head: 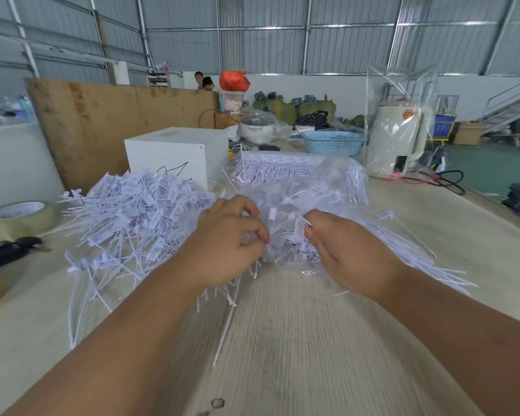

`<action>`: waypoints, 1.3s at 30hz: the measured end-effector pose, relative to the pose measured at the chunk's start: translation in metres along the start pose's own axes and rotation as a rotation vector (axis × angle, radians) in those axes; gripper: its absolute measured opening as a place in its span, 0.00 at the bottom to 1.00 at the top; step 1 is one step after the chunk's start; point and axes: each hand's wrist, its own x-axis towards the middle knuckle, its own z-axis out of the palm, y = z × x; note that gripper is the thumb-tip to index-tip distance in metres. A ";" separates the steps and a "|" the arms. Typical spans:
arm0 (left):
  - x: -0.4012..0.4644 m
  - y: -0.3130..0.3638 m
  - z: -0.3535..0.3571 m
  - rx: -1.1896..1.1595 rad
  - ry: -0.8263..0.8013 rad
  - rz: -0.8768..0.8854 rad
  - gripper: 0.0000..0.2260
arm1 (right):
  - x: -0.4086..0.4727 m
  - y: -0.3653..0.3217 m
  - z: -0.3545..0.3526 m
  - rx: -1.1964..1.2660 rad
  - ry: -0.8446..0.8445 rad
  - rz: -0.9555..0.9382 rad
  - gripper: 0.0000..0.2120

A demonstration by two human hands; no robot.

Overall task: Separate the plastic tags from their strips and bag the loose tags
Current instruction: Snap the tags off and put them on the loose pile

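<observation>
Where the bench (297,325) runs off to the left, a tape roll (18,217) lies beside a heap of loose tags (132,214). The left hand (225,244) curls its fingers, pinching the clear bag (288,205); the right hand (348,250) grips the bag's other side, tags inside. Uncut strips (282,166) lie behind.

Corrugated metal walls (351,46) on steel framing; green floor (478,163) at right; plywood board (108,115) leaned behind pale wooden table (297,325).

Bright even daylight, soft shadows, wide-angle edge warping, slight motion blur
</observation>
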 end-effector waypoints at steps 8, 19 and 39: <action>0.003 -0.010 0.005 0.291 0.211 -0.028 0.09 | -0.002 -0.004 -0.002 0.066 0.084 0.012 0.14; 0.008 -0.008 0.015 0.548 0.224 -0.139 0.21 | -0.004 -0.002 0.007 0.131 0.210 -0.054 0.14; 0.001 0.012 -0.016 -0.083 0.644 0.122 0.13 | -0.003 0.016 0.013 0.269 0.243 0.140 0.13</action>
